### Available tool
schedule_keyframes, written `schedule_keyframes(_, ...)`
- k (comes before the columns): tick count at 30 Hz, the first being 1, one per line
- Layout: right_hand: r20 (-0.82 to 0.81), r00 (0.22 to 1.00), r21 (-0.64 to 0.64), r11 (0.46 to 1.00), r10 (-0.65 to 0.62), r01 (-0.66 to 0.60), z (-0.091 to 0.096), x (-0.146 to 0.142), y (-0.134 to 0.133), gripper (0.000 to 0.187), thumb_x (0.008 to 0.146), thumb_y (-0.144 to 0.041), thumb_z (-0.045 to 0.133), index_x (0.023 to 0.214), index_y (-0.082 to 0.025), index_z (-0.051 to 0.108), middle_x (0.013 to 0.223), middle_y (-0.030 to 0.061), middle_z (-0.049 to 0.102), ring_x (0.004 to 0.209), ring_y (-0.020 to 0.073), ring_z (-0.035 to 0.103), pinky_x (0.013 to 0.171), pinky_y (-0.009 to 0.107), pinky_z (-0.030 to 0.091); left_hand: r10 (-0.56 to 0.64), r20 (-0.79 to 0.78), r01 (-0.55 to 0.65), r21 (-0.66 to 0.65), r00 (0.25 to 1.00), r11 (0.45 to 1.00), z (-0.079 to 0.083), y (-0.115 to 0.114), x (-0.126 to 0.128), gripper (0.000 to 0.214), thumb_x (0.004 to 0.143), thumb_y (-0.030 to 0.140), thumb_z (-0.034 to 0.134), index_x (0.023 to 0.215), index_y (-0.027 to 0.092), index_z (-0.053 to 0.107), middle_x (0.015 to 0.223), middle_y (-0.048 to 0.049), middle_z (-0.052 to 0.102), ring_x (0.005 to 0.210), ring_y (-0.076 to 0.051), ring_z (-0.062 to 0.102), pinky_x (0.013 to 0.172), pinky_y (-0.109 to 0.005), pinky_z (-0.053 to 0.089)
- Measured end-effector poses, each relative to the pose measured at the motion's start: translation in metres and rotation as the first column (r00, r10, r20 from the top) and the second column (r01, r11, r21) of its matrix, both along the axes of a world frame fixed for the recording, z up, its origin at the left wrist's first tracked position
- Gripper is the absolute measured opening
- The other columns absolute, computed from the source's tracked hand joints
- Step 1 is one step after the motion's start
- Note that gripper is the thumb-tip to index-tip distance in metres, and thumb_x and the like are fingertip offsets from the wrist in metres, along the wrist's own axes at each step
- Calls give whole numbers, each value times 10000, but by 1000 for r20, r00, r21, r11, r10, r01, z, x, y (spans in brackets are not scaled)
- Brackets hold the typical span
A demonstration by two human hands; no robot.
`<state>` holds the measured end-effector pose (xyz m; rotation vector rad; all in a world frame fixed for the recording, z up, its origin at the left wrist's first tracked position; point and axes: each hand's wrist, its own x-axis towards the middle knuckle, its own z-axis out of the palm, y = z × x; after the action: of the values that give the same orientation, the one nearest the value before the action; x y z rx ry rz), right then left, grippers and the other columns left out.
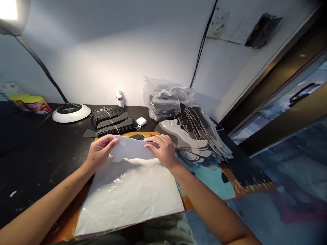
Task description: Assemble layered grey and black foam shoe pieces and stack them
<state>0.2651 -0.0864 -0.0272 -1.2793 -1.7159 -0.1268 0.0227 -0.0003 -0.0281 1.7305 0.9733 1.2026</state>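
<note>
Above a sheet of white plastic film [127,195] at the near end of the counter [43,153], the left hand [99,152] and right hand [163,150] stand apart, pinching opposite ends of a pale shoe-shaped cut-out [130,148] just over the film. The film lies on a paint-streaked board [209,180] of orange and blue. Just past the right hand fans a pile of grey shoe-shaped pieces [181,139]. Beyond the left hand sit black strips bundled with string [112,122], beside a small white case [141,121]. Farther back are a clear plastic bag [163,97] of dark pieces, a small white bottle [120,99] and a round white lamp base [71,113], against a pale wall [102,61] with a wall-mounted switch plate [218,23].
</note>
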Motion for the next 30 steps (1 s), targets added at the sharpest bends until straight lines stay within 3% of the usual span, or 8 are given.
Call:
schedule_keyframes(5, -18, 999, -11, 999, -37, 36, 2, -2, -1, 205, 808, -429, 787, 812, -237, 715, 801, -22, 758, 769, 166, 648, 773, 310, 445, -42, 8, 42, 9, 999, 999, -4, 0, -3, 395, 810, 552, 701, 812, 157, 708, 685, -27, 601, 593, -133, 504, 517, -211, 400)
schedule_keyframes(10, 2, 999, -39, 998, -55, 55, 7, -2, -5, 194, 831, -422, 776, 746, -256, 724, 756, -27, 756, 727, 161, 665, 779, 327, 447, -42, -20, 43, 48, 999, 998, 0, -4, -1, 372, 832, 533, 679, 810, 162, 704, 682, -28, 597, 591, -138, 496, 518, -221, 394)
schedule_keyframes(18, -18, 1000, 30, 1000, -1, 2, 10, -1, -11, 234, 899, -433, 708, 759, -246, 708, 751, -26, 753, 717, 148, 677, 783, 328, 441, -65, -29, 68, 110, 997, 992, 3, -9, -4, 325, 831, 485, 700, 812, 160, 703, 668, -22, 600, 572, -135, 511, 515, -232, 400)
schedule_keyframes(21, 41, 998, 125, 992, -38, 33, 10, 0, -15, 237, 949, -397, 651, 767, -255, 700, 771, -13, 737, 750, 157, 647, 776, 337, 431, -87, -47, 94, 181, 995, 979, 8, -9, -2, 282, 824, 425, 731, 947, 173, 713, 928, -82, 712, 831, -205, 650, 721, -276, 512)
schedule_keyframes(23, 117, 991, 159, 986, -62, 43, 9, 2, -19, 208, 963, -385, 628, 802, -285, 715, 819, -7, 737, 796, 170, 624, 810, 357, 422, -65, -39, 72, 212, 997, 975, 12, -7, 2, 377, 796, 414, 761, 1090, 191, 684, 1185, -113, 681, 1100, -255, 625, 893, -313, 512)
schedule_keyframes(25, 199, 978, 157, 987, -69, 37, 6, 4, -23, 170, 972, -357, 609, 854, -334, 729, 855, -18, 736, 839, 180, 607, 861, 380, 410, -11, 7, 10, 115, 1000, 993, 16, -4, 4, 491, 768, 468, 773, 1155, 194, 646, 1255, -117, 650, 1147, -270, 612, 881, -314, 529)
schedule_keyframes(27, 276, 959, 149, 989, -58, 17, 2, 6, -25, 209, 990, -283, 567, 908, -384, 730, 872, -38, 736, 876, 181, 598, 900, 389, 399, -20, 70, 31, -152, 997, 988, 17, 0, 6, 551, 790, 610, 696, 1125, 175, 651, 1120, -116, 698, 978, -266, 676, 731, -309, 562)
schedule_keyframes(30, 375, 926, 171, 985, -39, -27, -1, 7, -24, 307, 994, -181, 522, 979, -412, 723, 926, -49, 737, 932, 179, 586, 932, 381, 394, -155, 216, 241, -470, 964, 849, 16, 2, 5, 686, 836, 775, 503, 1047, 151, 693, 837, -101, 723, 720, -254, 690, 607, -341, 572)
